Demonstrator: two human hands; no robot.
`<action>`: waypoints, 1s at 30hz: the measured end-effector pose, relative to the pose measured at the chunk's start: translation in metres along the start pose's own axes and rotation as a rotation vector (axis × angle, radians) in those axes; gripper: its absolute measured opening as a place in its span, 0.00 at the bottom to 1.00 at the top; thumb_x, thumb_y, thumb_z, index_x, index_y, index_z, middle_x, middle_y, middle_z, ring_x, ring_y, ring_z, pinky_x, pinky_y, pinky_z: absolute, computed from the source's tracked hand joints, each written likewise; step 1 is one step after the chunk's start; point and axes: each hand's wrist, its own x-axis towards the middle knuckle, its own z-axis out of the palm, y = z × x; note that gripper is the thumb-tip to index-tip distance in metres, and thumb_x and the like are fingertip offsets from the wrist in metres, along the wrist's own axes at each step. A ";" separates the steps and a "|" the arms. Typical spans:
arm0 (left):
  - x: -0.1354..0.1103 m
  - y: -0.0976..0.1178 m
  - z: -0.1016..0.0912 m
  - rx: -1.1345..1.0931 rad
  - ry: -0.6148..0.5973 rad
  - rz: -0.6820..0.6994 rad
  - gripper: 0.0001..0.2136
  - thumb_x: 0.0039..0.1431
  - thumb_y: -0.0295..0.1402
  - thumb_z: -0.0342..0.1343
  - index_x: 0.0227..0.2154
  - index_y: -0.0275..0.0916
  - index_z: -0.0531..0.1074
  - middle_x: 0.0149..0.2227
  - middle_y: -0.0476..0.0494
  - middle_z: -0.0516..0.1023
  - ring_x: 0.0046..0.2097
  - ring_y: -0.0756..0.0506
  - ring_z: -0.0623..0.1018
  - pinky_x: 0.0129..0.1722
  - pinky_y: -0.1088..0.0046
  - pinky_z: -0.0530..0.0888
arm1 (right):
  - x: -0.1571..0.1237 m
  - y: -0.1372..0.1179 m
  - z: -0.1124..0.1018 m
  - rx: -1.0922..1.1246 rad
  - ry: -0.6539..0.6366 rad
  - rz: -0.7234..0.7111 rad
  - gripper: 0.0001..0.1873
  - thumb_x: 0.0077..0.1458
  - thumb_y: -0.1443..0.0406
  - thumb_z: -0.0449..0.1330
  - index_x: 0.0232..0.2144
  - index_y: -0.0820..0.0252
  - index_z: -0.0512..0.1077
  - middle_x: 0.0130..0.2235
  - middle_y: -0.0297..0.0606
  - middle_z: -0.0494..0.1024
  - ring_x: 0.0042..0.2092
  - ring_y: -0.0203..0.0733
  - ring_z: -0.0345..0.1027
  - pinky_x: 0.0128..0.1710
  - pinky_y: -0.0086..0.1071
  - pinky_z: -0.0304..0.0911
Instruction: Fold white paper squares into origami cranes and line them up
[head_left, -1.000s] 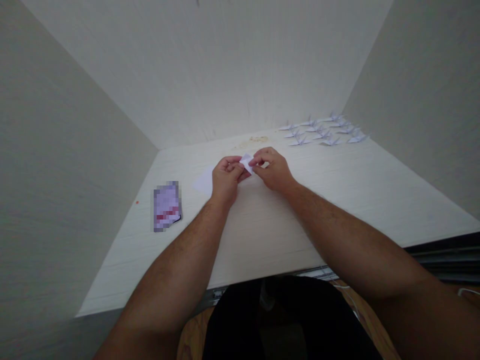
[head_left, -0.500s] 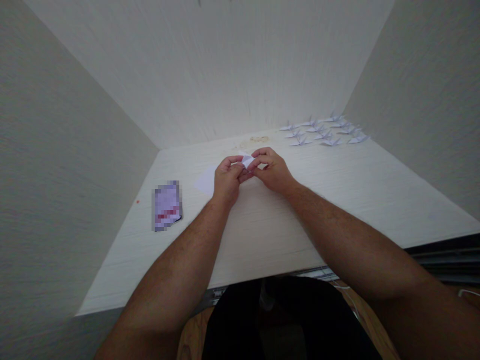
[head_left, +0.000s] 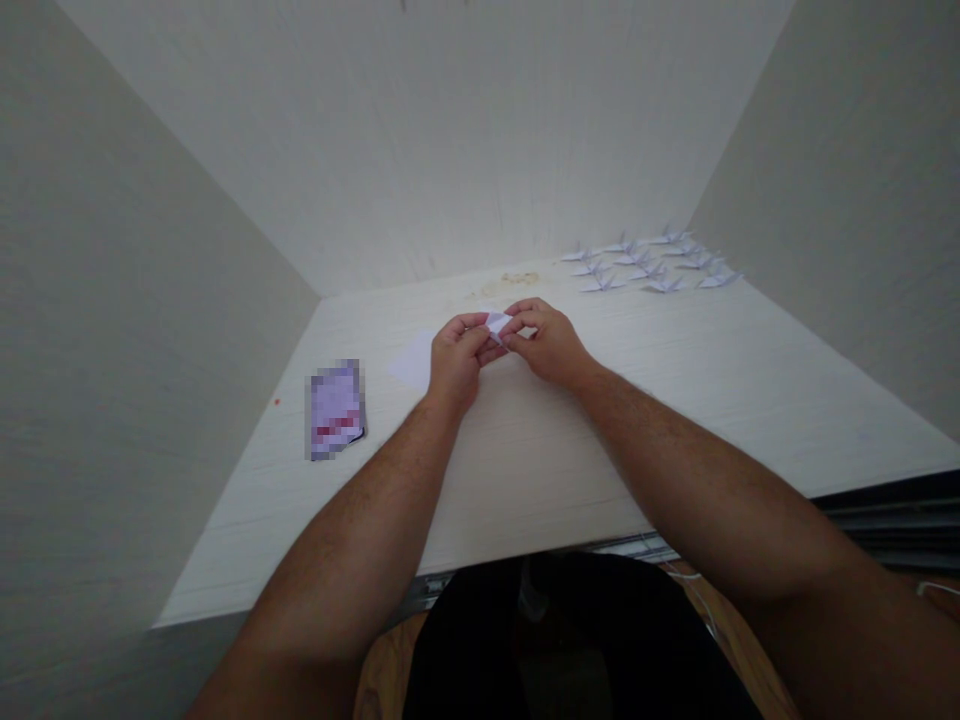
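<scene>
A small piece of folded white paper (head_left: 496,324) is held between my two hands, a little above the tabletop. My left hand (head_left: 459,355) pinches its left side, thumb on the near face and fingers behind. At the right edge, my right hand (head_left: 546,338) grips the paper between thumb and fingertips. Fingers cover part of the paper, so its full shape is hidden. Beside my left hand a flat white paper sheet (head_left: 410,361) lies on the table, partly behind the wrist.
Several folded paper cranes (head_left: 646,270) stand in rows at the back right of the white table (head_left: 525,460). On the left lies a phone-like object (head_left: 335,410), its surface pixelated. Walls rise at the back and both sides. A brownish stain (head_left: 520,278) marks the rear of the table.
Both hands stay almost in place on the folded paper. Its visible face is turned slightly, and the fingers have shifted a little.
</scene>
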 end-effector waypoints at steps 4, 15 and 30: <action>0.001 -0.001 0.000 0.025 -0.007 -0.001 0.11 0.47 0.31 0.63 0.34 0.38 0.71 0.29 0.49 0.78 0.29 0.50 0.79 0.38 0.66 0.81 | 0.001 0.002 0.001 -0.019 -0.017 -0.016 0.03 0.51 0.68 0.64 0.26 0.57 0.77 0.43 0.40 0.76 0.47 0.45 0.71 0.47 0.42 0.68; 0.001 -0.007 -0.002 0.108 -0.070 0.093 0.19 0.38 0.29 0.71 0.36 0.37 0.73 0.34 0.46 0.81 0.34 0.48 0.80 0.40 0.66 0.80 | 0.000 -0.002 0.002 -0.110 -0.001 -0.028 0.05 0.52 0.70 0.60 0.25 0.57 0.71 0.41 0.42 0.75 0.44 0.44 0.68 0.44 0.40 0.67; -0.002 -0.003 0.001 0.213 -0.059 0.191 0.14 0.42 0.25 0.66 0.35 0.37 0.73 0.31 0.47 0.80 0.31 0.49 0.78 0.35 0.71 0.77 | 0.000 -0.014 0.002 -0.103 0.072 0.112 0.04 0.54 0.67 0.56 0.27 0.57 0.67 0.35 0.38 0.76 0.37 0.41 0.67 0.38 0.36 0.62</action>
